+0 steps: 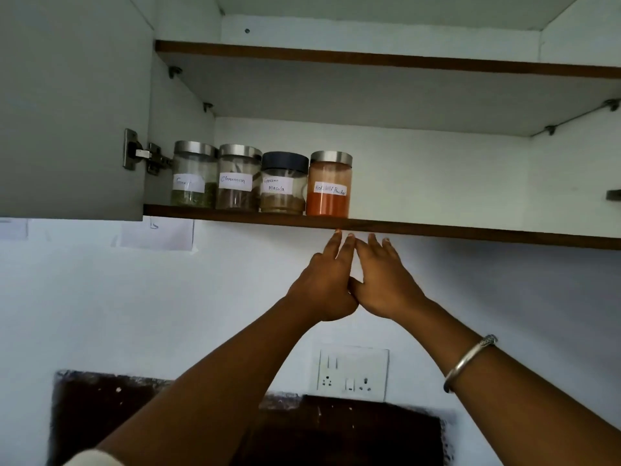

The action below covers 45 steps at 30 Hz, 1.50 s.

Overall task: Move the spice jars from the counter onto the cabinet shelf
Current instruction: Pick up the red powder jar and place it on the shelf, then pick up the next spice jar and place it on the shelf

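Head view. Noted four spice jars upright in a close row at the left end of the lower cabinet shelf [470, 232], left to right: green-herb jar [194, 174], Cinnamon jar [238, 178], black-lidded Garam Masala jar [284, 183], red powder jar [329, 183]. Found left hand [324, 284] and right hand [386, 280] raised just below the shelf's front edge, fingers extended, gripping nothing, touching each other near the thumbs. Recorded metal bangle [470, 361] on right wrist; cabinet door [67, 112] open at left.
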Each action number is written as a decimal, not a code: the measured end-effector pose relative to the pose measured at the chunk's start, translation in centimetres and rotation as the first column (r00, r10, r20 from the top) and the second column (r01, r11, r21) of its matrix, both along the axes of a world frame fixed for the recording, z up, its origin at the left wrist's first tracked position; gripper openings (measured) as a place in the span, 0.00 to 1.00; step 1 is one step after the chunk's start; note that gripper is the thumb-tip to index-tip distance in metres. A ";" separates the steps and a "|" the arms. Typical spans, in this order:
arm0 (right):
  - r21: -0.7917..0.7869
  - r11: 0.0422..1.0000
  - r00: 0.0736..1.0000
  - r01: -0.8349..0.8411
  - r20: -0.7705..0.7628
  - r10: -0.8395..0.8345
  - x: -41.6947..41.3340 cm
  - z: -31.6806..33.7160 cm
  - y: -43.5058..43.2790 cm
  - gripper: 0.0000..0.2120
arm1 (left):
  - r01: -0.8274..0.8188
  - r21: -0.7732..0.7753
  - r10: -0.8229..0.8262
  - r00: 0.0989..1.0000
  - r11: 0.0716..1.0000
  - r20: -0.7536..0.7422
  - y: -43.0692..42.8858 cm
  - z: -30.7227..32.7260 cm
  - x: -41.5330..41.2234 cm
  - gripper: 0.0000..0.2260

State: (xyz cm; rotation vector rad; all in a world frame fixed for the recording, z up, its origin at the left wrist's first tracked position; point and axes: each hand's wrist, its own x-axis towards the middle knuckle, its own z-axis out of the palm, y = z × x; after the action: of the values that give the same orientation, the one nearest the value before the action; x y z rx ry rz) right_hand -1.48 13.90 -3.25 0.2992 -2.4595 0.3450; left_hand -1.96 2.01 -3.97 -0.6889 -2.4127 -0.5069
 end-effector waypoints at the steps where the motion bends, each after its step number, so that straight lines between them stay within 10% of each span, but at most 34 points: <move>1: 0.001 1.000 1.000 0.010 0.024 -0.010 0.7 -0.8 0.4 0.36 | 0.013 -0.017 -0.013 0.999 1.000 0.036 0.3 -0.7 0.4 0.44; 14: 0.198 0.979 0.856 -0.040 0.513 -0.069 6.2 -18.9 12.2 0.42 | 0.174 -0.226 -0.066 0.905 0.958 0.420 8.3 -18.0 5.4 0.45; 29: -0.059 0.995 0.587 -0.085 0.804 0.098 3.4 -41.2 23.9 0.45 | -0.015 0.014 -0.004 0.502 1.000 0.865 20.2 -40.6 4.1 0.24; 35: -0.143 0.989 0.660 0.024 0.746 0.092 2.2 -45.3 23.0 0.48 | -0.146 0.077 -0.003 0.453 0.986 0.891 21.3 -43.5 4.5 0.44; 45: -0.385 0.893 0.762 0.233 0.643 0.078 3.7 -45.3 21.5 0.45 | -0.252 0.189 -0.035 0.513 0.949 0.858 20.6 -45.0 5.3 0.49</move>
State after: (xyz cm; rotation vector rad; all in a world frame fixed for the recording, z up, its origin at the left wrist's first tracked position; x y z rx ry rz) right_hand 2.18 35.42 -48.51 -0.1650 -2.9337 1.1220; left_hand 3.30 22.62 -48.93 -0.1001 -3.1357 -1.3990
